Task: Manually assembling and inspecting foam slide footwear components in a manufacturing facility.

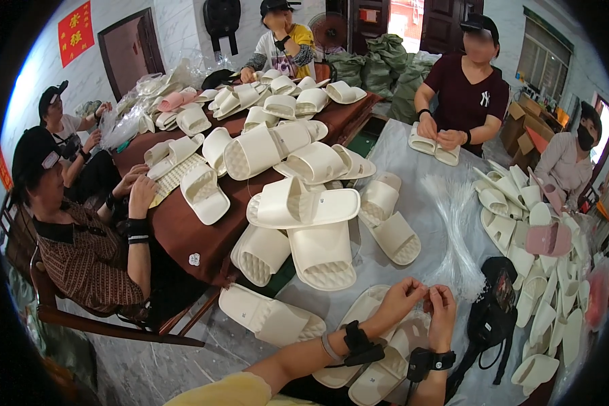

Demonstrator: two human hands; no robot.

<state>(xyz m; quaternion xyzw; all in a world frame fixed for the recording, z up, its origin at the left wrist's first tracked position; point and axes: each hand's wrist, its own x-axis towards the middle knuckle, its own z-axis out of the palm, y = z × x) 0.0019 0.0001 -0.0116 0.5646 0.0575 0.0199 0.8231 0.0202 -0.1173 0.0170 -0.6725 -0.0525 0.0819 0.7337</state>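
My left hand (400, 299) and my right hand (442, 310) meet above the near edge of the grey table. Both sets of fingers are pinched together, and whatever they hold is too fine to make out. Under my wrists lie cream slippers (394, 362), partly hidden by my forearms. Just beyond my hands rests a bundle of thin clear plastic strands (449, 233), fanned at both ends. A stack of cream slippers (321, 254) with bumpy soles rises to the left of my hands, and another slipper (267, 316) sits at the near left.
A black device with a strap (494, 314) lies right of my hands, beside a heap of cream slippers (540, 298) with a pink slipper (548, 239). More slippers cover the brown-clothed table (183, 247). Several people sit or stand around, some handling slippers. Green sacks (386, 68) stand behind.
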